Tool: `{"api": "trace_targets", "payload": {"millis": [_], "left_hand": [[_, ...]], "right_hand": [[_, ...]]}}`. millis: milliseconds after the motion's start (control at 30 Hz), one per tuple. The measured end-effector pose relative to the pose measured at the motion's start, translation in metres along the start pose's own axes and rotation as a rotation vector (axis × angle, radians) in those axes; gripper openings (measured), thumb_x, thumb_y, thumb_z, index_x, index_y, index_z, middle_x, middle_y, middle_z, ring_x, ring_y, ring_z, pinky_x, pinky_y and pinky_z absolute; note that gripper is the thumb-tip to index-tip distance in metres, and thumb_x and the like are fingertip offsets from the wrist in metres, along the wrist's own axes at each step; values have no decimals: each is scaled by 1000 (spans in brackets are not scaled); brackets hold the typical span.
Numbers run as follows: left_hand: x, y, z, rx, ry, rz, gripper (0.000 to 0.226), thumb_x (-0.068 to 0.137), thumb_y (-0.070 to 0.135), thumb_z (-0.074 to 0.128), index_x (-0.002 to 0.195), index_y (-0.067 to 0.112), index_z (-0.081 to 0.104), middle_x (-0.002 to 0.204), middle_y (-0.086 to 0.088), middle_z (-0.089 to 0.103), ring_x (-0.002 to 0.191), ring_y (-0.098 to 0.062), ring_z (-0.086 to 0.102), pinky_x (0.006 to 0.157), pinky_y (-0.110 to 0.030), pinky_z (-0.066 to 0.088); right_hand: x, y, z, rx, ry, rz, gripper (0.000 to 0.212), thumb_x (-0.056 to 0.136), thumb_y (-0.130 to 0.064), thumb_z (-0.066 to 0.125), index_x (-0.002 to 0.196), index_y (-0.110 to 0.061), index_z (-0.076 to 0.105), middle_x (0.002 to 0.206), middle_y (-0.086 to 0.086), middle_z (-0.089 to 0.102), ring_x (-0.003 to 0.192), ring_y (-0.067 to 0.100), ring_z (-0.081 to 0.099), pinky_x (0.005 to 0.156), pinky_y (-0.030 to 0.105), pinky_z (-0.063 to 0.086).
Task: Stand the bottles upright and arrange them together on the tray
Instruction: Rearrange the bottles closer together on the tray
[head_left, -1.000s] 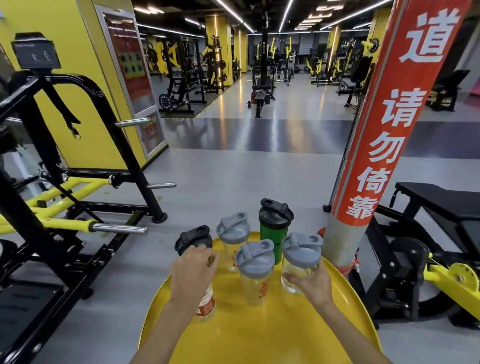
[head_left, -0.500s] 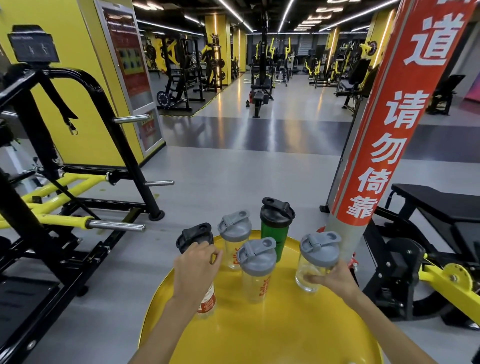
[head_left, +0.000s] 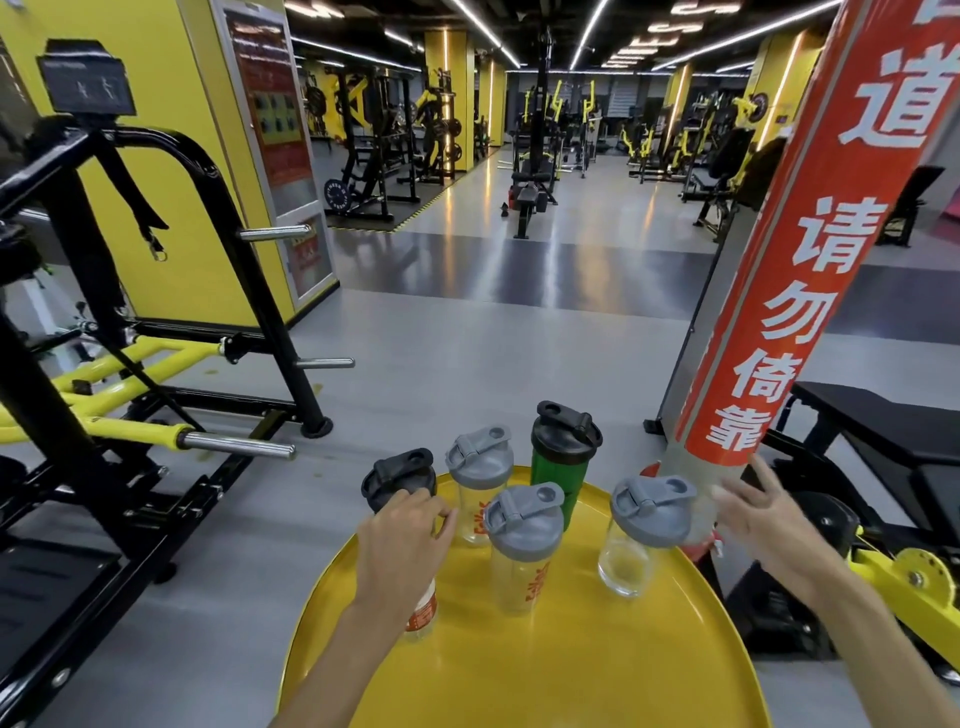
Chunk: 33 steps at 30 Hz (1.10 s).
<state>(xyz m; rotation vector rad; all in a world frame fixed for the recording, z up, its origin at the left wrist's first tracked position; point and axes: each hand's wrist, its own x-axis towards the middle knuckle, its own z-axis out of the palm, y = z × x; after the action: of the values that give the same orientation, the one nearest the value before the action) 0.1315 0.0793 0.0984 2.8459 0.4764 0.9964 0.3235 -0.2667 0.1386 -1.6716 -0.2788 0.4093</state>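
Nearly grouped: one shaker stands apart

All five bottles stand upright on the yellow tray (head_left: 597, 675). Left hand (head_left: 400, 551) grips the black-lidded shaker (head_left: 398, 477) at 10 o'clock; right hand (head_left: 769, 525) hangs released beside the clear grey-lidded shaker (head_left: 641, 535) at 2 o'clock. Slide it low, toward the cluster.

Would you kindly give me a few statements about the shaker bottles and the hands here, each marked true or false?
1. Five shaker bottles stand upright on the yellow tray. True.
2. The green shaker bottle has a grey lid. False: its lid is black.
3. The left hand grips the black-lidded clear bottle. True.
4. The right hand grips the rightmost grey-lidded bottle. False: it is open beside it, not touching.
5. A bottle lies on its side. False: none does.
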Motion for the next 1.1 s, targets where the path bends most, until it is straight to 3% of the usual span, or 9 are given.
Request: {"api": "trace_targets", "payload": {"millis": [67,133,300,367,533,633,700,900,1100], "left_hand": [[0,1,0,-15,7,-8,26,75,31,84,60,25,64,54,11,51,54,-7,46,36,-22,33],[2,0,1,-26,9,-12,26,76,31,85,60,24,64,55,10,51,54,-7,47,36,-22,36],[1,-2,3,-31,14,-9,26,76,31,85,62,24,64,57,10,52,54,-8,47,35,-23,38],[1,-1,3,-24,19,-1,26,76,31,85,61,24,64,56,10,52,54,-8,47,35,-23,36],[1,-1,1,-5,30,15,28,76,30,84,60,24,62,55,10,52,53,-8,48,35,-24,32],[0,-3,3,-19,23,13,27,77,31,84,62,24,62,57,10,53,55,-9,48,34,-28,39],[-1,-2,2,-15,16,11,28,75,31,85,61,24,61,58,10,53,55,-9,49,33,-27,39],[0,-1,2,-12,12,1,26,75,32,85,63,24,63,59,11,53,57,-8,49,34,-25,38],[1,-3,3,-30,26,3,25,76,31,85,64,24,64,59,11,54,57,-9,50,34,-26,38]], "right_hand": [[4,-30,-7,8,83,-78,124,38,-68,90,144,-49,30,143,-2,49,130,20,48,111,51,35],[17,-50,-5,-73,116,-147,113,53,-68,85,149,-42,31,148,-2,47,133,18,46,112,50,34],[65,-76,42,-427,-52,-260,77,73,-58,77,139,-28,51,137,-2,57,126,16,53,104,37,41],[85,-79,70,-546,-157,-262,78,71,-53,73,140,-23,50,136,2,56,127,19,53,100,32,42],[125,-71,122,-858,-370,-154,98,71,-54,81,149,-21,34,148,7,41,135,26,42,107,40,42],[139,-63,139,-1083,-410,-180,108,68,-56,83,152,-18,26,154,10,34,138,30,38,109,42,38],[143,-61,144,-1156,-403,-193,105,72,-51,83,152,-16,25,153,12,35,135,32,41,105,40,40],[151,-70,147,-1251,-435,-166,89,65,-38,91,135,-11,43,133,11,51,116,30,53,93,40,50],[154,-86,133,-1352,-626,-198,83,56,-36,94,126,-29,50,130,-1,52,114,28,53,91,44,52]]}}
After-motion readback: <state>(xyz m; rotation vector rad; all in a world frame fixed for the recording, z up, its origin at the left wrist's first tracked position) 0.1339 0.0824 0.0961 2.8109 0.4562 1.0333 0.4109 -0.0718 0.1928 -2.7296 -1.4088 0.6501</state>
